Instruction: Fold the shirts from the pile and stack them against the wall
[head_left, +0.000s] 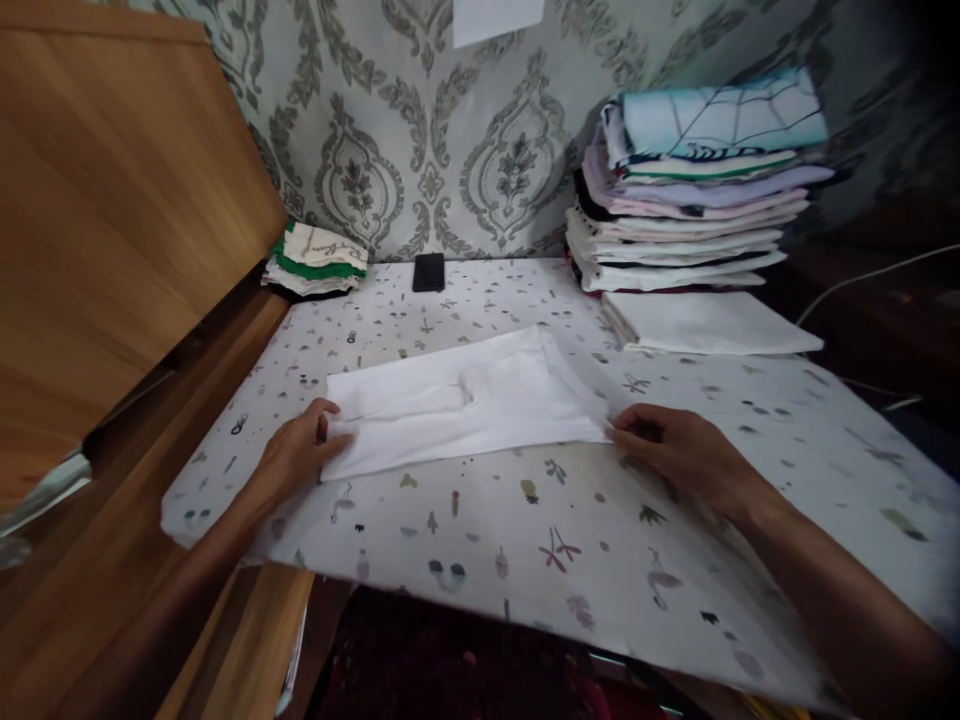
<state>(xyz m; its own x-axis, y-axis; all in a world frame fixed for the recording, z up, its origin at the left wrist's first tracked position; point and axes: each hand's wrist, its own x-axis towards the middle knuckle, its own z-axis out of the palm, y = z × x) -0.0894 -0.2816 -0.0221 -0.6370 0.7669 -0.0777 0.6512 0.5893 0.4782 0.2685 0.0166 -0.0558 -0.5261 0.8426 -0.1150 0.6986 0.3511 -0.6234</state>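
Observation:
A white garment [480,400], folded into a long narrow strip, lies flat across the patterned cloth in front of me. A seam or fold line runs along its left half; whether it is a shirt or trousers I cannot tell. My left hand [304,445] pinches its left end between thumb and fingers. At the near right corner, the fingers of my right hand [671,445] are closed on the garment's edge. Its far right edge looks slightly blurred.
A tall stack of folded clothes [690,220] stands at the back right, with a folded white cloth [712,322] before it. A smaller folded pile [319,260] and a dark flat object [429,272] lie at the back. A wooden panel [127,180] rises on the left.

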